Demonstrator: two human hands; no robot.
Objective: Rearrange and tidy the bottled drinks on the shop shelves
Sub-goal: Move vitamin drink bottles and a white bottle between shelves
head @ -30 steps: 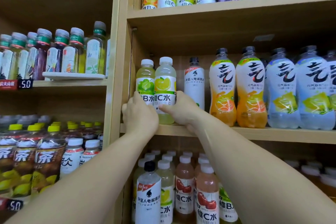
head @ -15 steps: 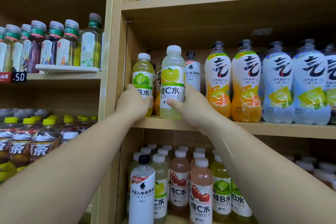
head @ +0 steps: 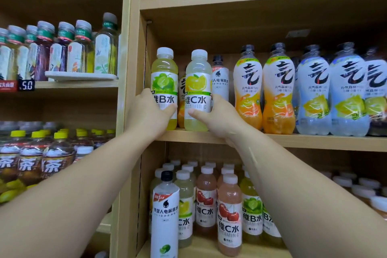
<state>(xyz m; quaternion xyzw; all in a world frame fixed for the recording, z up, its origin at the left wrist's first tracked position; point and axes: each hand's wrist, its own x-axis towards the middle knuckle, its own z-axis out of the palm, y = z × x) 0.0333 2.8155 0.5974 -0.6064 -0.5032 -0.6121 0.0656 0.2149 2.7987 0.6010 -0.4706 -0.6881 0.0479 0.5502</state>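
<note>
Gripping two white-capped bottles, upright at the nine o'clock end of the middle shelf [head: 293, 141]. Left hand [head: 148, 115] curls round the lime-labelled 维B水 bottle [head: 164, 81]. Right hand [head: 215, 117] wraps the lemon-labelled 维C水 bottle [head: 198, 86], marked "VITAMIN C", at its three o'clock. Price tag [head: 26, 85] at far nine o'clock reads "5.0".

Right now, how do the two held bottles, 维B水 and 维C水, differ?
The 维B水 bottle shows a green lime on its label; the 维C水 bottle shows a yellow lemon. The 维B水 bottle's drink is a stronger yellow-green, the 维C水 bottle's paler. The left hand grips the 维B水 bottle, nearest the side wall; the right hand grips the 维C水 bottle. Both have white caps, the same shape, and are upright.
</note>
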